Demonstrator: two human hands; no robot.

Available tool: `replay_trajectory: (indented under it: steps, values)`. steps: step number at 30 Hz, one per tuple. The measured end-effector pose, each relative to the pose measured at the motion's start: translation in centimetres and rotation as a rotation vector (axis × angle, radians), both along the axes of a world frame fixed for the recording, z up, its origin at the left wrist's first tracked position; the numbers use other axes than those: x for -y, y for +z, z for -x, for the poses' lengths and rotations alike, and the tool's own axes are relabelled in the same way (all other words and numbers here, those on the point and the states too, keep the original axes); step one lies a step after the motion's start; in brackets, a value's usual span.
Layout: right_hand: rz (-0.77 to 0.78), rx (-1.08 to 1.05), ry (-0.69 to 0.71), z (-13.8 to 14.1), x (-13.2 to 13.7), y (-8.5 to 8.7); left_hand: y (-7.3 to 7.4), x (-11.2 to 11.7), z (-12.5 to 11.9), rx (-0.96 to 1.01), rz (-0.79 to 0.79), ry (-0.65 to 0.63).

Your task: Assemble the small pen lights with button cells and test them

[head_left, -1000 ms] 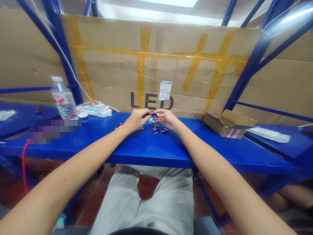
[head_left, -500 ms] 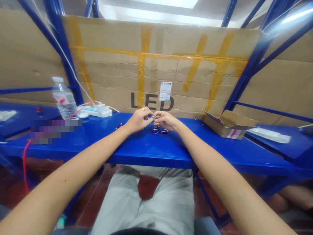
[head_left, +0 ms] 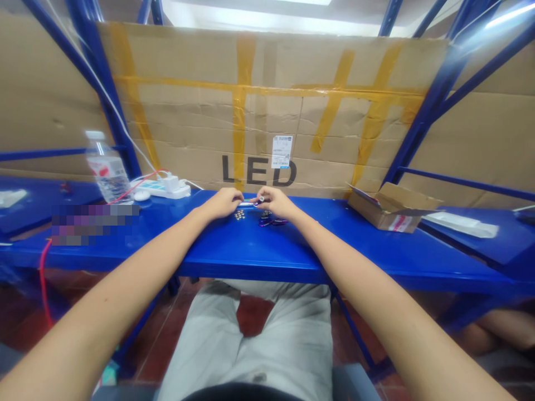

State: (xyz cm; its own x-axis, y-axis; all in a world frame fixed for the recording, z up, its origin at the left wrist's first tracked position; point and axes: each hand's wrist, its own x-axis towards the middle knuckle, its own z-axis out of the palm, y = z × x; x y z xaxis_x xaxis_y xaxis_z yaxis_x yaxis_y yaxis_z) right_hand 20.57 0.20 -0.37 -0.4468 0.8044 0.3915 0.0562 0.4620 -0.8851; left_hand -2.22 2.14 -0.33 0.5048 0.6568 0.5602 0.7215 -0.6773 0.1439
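Observation:
In the head view, my right hand (head_left: 278,204) pinches a small dark cylinder (head_left: 261,199) with a round, shiny silver end facing me. Opposite it, my left hand (head_left: 225,203) has its fingers curled together at the table top; what they hold, if anything, is hidden. Slim silvery-blue pieces (head_left: 247,203) lie between the two hands. Just in front of my left fingertips is a cluster of tiny shiny metal pieces (head_left: 239,214). Below my right hand lie several purple metallic pieces (head_left: 266,221), shaped like carabiners, too small to make out fully.
On the blue table (head_left: 259,250), an open cardboard box (head_left: 399,209) stands right. At left are a water bottle (head_left: 109,172), a white power strip (head_left: 171,189) with cables and a blurred-out patch. A large cardboard sheet (head_left: 192,128) closes the back. Another person's bare limb shows lower right.
My hands have moved apart, the left one leftward and down to the table. Tiny metal pieces and slim silvery-blue pieces now show. The view has shifted slightly.

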Motion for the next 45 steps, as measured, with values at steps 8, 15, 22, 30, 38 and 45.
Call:
replay_trajectory:
  steps: [8, 15, 22, 30, 38, 45]
  values:
    - [-0.101, 0.195, -0.047, 0.3, 0.1, -0.3, -1.2, -1.3, 0.7, -0.079, 0.186, -0.023]
    - [-0.241, 0.364, -0.054, 0.6, 0.5, -0.4, -1.2, -1.4, 0.0, -0.111, 0.189, 0.004]
    - [-0.199, 0.42, -0.024, 0.8, 1.3, -0.4, -0.8, -1.7, -0.5, -0.095, 0.295, 0.017]
    - [-0.307, 0.48, -0.131, 0.2, 0.7, 0.2, 0.4, -0.2, -1.3, -0.103, 0.41, 0.106]
    - [-0.315, 0.5, -0.162, -0.2, 0.4, 0.2, 0.8, 0.0, -1.8, -0.064, 0.489, 0.132]
    - [-0.301, 0.481, -0.156, -0.3, 0.1, 0.0, 0.6, 0.7, -2.7, -0.088, 0.377, 0.108]
